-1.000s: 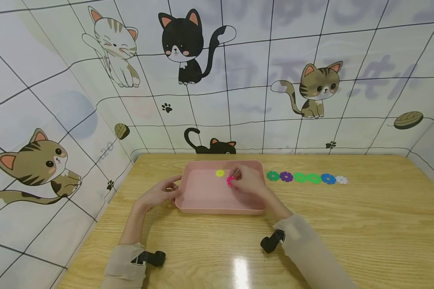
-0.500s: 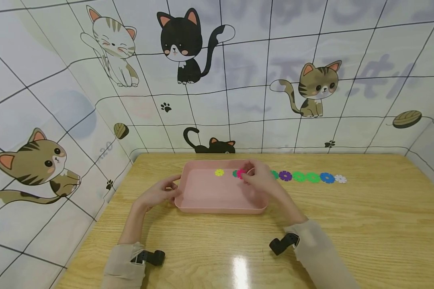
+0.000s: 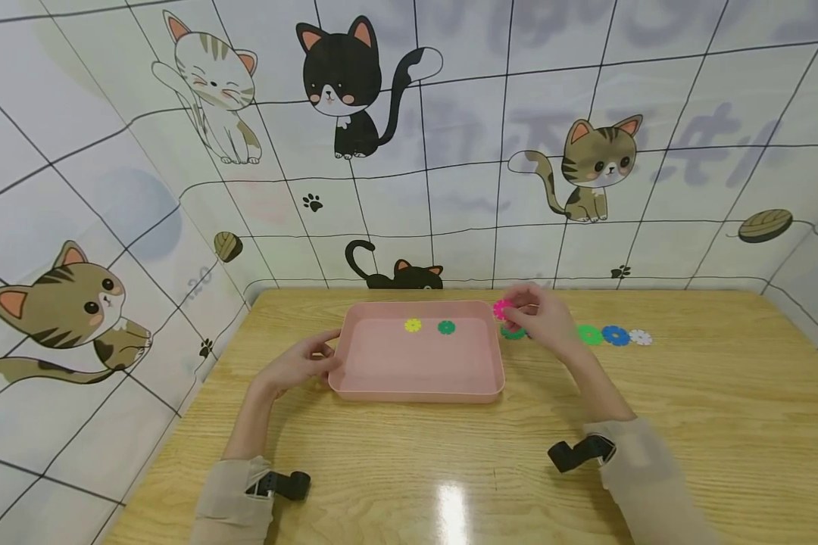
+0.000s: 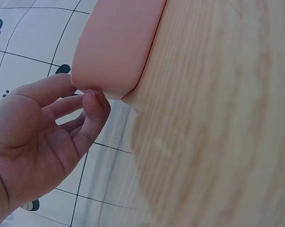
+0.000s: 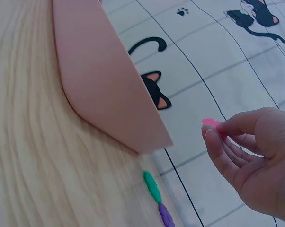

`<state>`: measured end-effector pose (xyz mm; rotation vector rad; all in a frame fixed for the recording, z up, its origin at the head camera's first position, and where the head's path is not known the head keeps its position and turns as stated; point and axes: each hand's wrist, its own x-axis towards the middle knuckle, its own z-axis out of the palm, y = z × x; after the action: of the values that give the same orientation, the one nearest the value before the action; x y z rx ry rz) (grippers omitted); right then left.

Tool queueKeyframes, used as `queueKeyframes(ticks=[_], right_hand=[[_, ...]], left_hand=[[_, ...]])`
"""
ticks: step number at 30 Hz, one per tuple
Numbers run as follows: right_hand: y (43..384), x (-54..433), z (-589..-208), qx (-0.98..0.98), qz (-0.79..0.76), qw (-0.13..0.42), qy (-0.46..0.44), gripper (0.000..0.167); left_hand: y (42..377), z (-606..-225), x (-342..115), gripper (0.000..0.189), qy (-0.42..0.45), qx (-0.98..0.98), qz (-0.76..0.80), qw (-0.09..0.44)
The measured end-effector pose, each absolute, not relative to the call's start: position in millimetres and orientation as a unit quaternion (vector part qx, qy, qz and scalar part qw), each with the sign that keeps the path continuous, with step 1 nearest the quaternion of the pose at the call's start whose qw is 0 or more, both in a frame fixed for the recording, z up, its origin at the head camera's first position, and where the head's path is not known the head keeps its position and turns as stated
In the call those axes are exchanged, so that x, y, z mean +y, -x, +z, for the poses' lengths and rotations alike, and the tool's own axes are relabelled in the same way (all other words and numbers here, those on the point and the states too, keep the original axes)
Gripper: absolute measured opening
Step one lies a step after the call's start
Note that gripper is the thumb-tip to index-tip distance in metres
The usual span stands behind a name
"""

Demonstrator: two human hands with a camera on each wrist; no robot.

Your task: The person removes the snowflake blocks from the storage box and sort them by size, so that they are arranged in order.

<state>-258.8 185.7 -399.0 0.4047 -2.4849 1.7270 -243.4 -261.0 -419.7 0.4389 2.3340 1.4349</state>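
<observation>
My right hand pinches a pink flower-shaped plastic disc between thumb and fingertips, just above the tray's far right corner. The right wrist view shows this pink disc partly hidden by the fingertips. Inside the pink tray lie a yellow disc and a green disc, apart from each other. My left hand rests its fingertips against the tray's left end. In the left wrist view, loosely bent fingers of the left hand touch the tray's end wall.
Right of the tray, a row of discs runs along the wooden table. A dark green disc, a bright green disc, a blue disc and a white disc show; the right hand covers others. A cat-patterned backdrop stands behind.
My right hand has carried the pink disc from inside the tray rightward, past its right rim. The green disc, earlier beside the fingers, now lies uncovered in the tray. The left hand stays put.
</observation>
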Motion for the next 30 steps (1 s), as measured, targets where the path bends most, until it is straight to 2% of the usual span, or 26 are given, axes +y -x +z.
queueKeyframes(ticks=[13, 30], right_hand=[[247.6, 266.1, -392.2, -0.82, 0.563, 0.072, -0.079, 0.034], [232.6, 360.0, -411.0, -0.844, 0.531, 0.077, -0.023, 0.036]], left_hand=[[242.7, -419.4, -260.9, 0.063, -0.154, 0.829, 0.505, 0.185], [241.8, -418.9, -258.3, 0.063, -0.158, 0.83, 0.503, 0.183]])
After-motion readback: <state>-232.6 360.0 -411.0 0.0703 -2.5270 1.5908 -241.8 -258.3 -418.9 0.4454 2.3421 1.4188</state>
